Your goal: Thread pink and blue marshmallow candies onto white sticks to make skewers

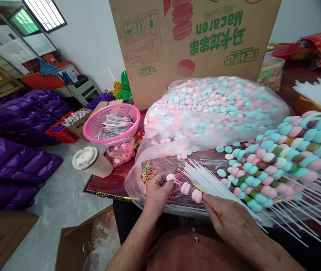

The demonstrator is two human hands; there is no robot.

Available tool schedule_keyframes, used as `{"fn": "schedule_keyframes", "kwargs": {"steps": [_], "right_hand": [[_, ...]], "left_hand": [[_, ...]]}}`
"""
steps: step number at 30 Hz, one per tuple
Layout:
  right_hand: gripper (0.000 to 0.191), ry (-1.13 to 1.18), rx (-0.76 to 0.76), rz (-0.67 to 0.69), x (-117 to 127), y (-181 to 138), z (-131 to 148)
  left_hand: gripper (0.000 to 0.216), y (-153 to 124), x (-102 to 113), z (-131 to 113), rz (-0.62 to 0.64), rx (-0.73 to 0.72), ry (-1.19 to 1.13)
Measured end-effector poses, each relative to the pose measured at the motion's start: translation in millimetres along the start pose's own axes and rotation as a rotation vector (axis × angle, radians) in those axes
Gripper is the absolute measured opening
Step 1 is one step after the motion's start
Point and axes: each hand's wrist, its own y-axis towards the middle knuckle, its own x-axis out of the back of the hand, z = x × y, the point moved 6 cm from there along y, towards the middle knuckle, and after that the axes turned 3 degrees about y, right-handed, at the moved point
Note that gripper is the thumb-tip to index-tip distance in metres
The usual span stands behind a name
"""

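My left hand pinches a whitish marshmallow between thumb and fingers, at the left end of a thin stick. Along this stick sit small ring-shaped candies and pink marshmallows. My right hand is closed at the other end of the marshmallow skewer, just right of the last pink piece; its fingertips are partly hidden. Coloured candy rings lie on the plastic left of my hands. A bundle of white sticks lies beyond my right hand. Finished-looking marshmallow skewers are piled to the right.
A large clear bag of pink, blue and white marshmallows fills the middle, before an upside-down cardboard box. To the left stand a lidded cup and a pink basket of packets. Purple sacks lie on the floor.
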Motion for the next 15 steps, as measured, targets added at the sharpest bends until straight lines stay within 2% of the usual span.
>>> {"fn": "schedule_keyframes", "kwargs": {"steps": [5, 9, 12, 15], "right_hand": [[0.023, -0.056, -0.03, 0.062, -5, 3, -2], [0.023, -0.11, -0.084, 0.133, -3, 5, 2], [0.024, -0.136, -0.12, 0.165, -2, 6, 10], [0.025, -0.119, -0.11, 0.16, -6, 7, 19]], "left_hand": [[0.025, -1, -2, 0, 0.015, -0.093, 0.142], [0.027, -4, 2, -1, 0.026, -0.231, 0.338], [0.027, -4, 5, 3, -0.019, -0.307, 0.424], [0.025, -4, 7, 5, -0.086, -0.323, 0.405]]}}
